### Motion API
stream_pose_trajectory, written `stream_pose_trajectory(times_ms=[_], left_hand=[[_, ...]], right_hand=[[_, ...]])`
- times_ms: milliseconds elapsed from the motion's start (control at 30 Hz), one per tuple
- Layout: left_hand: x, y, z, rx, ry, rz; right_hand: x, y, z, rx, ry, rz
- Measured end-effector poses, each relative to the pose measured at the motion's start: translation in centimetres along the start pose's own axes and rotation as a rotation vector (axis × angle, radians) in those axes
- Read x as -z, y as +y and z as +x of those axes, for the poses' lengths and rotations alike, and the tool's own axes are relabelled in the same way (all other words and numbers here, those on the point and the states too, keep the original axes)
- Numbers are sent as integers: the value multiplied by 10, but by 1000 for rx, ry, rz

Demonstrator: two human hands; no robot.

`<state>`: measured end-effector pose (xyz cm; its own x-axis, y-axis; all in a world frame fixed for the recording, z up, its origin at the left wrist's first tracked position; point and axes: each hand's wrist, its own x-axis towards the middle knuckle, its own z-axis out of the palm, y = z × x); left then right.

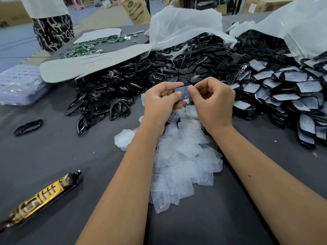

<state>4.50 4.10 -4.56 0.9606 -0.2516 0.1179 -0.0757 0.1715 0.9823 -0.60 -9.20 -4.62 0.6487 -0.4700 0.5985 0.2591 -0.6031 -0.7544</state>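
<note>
Pinched from both ends by left hand and right hand, just above heap of translucent white silicone pads on grey counter: small flat black plastic shell. Best done squarely: edges aligned, thumbs pressing evenly.

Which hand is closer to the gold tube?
Left. The left hand, pinching a black part, is beyond the gold tube to its right; the right hand, on that part too, is farther right.

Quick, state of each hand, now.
Left hand: closed, holding the black piece.
Right hand: closed, pinching the same piece.
</note>
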Motion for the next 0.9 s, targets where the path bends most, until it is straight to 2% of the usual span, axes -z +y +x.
stream_pose_trajectory(times_ms=[467,900], left_hand=[[0,2,-3,-11,30,56],[-1,-3,0,-54,38,75]], right_hand=[[1,1,0,-6,-58,34],[0,1,0,-30,-25,19]])
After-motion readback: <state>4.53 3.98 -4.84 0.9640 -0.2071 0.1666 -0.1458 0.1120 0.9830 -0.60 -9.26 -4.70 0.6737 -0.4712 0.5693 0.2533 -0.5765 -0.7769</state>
